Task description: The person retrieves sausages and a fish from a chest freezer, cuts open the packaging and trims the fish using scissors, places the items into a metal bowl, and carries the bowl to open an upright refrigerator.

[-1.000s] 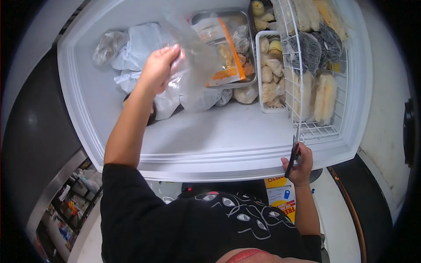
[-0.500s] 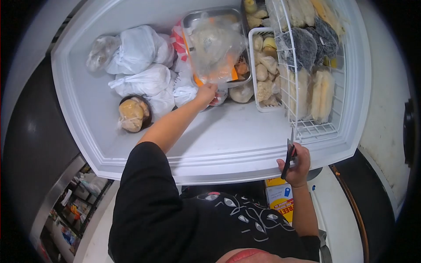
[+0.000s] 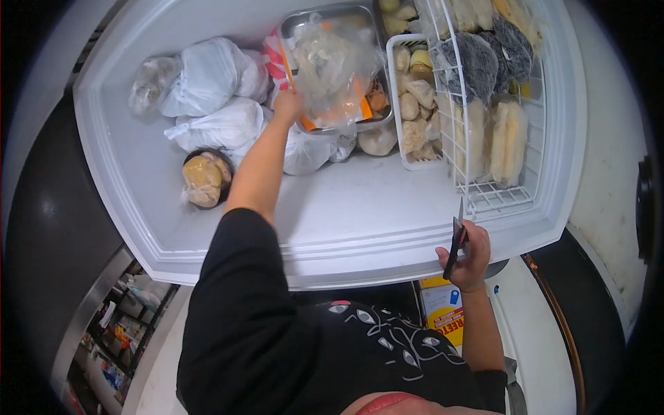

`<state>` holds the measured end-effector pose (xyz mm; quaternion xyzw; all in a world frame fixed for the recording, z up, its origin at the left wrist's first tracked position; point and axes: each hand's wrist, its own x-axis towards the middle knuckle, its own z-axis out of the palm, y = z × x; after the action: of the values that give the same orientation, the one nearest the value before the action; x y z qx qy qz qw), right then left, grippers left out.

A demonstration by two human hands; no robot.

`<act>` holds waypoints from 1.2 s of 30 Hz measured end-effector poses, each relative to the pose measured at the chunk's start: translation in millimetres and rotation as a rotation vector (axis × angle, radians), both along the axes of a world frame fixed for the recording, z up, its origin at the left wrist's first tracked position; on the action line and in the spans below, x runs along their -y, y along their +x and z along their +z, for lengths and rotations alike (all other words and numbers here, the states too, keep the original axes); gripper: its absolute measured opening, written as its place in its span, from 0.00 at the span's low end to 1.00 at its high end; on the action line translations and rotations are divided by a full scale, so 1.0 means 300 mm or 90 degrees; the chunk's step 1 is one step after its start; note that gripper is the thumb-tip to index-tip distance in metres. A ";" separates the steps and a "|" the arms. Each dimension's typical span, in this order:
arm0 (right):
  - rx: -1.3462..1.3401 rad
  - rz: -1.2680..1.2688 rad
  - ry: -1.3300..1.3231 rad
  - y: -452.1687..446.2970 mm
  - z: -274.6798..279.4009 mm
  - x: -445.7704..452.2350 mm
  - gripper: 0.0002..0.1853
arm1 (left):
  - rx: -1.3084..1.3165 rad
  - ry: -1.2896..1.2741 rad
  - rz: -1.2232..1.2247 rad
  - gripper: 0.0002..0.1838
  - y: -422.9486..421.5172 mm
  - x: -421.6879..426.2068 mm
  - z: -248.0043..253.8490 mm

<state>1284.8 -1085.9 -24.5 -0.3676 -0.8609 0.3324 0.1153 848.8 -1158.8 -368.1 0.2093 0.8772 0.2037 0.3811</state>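
My left hand (image 3: 288, 106) reaches into a white chest freezer, at the left rim of a metal tray (image 3: 389, 119). Its fingers are mostly hidden behind the back of the hand, so whether they grip the rim I cannot tell. Inside the tray lies a crumpled clear plastic bag (image 3: 332, 66) with orange edging, over some orange-brown food. A red and white bag (image 3: 274, 61) lies just beyond the hand. Over the freezer's front edge, my right hand (image 3: 474, 257) is closed around black-handled scissors (image 3: 455, 250), blades pointing up and away.
White knotted bags (image 3: 207, 77) fill the freezer's left side, with a dark bowl of wrapped food (image 3: 207, 178) in front. To the right stand a white basket of pale lumps (image 3: 415, 164) and a wire basket (image 3: 494, 202) with frozen packs. A yellow box (image 3: 443, 311) is below the freezer edge.
My left hand has moved left and away from me, from the tray's front edge to its left rim. The scissors stay in my right hand, almost still. The view has shifted slightly.
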 end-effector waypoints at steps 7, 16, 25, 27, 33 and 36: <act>0.011 0.032 0.022 -0.012 0.010 -0.011 0.33 | 0.301 0.054 0.201 0.14 0.042 0.175 0.386; 0.008 0.034 0.006 -0.015 0.011 -0.010 0.33 | -0.175 -0.134 -0.290 0.35 0.213 0.281 0.465; 0.009 0.035 0.004 -0.013 0.010 -0.010 0.32 | -0.090 -0.081 -0.061 0.19 0.407 0.064 0.360; 0.015 0.030 0.005 -0.012 0.012 -0.006 0.32 | -0.133 0.014 0.159 0.16 0.414 0.046 0.309; 0.008 0.024 0.009 -0.010 0.012 -0.003 0.32 | -0.063 0.139 0.187 0.13 0.481 0.064 0.216; -0.004 0.021 0.017 -0.012 0.013 -0.002 0.33 | -0.337 0.127 -0.197 0.18 0.500 0.130 0.112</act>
<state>1281.1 -1085.4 -20.7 -0.3506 -0.8710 0.3236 0.1175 998.8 -1197.9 -334.4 0.4224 0.8792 0.1667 0.1440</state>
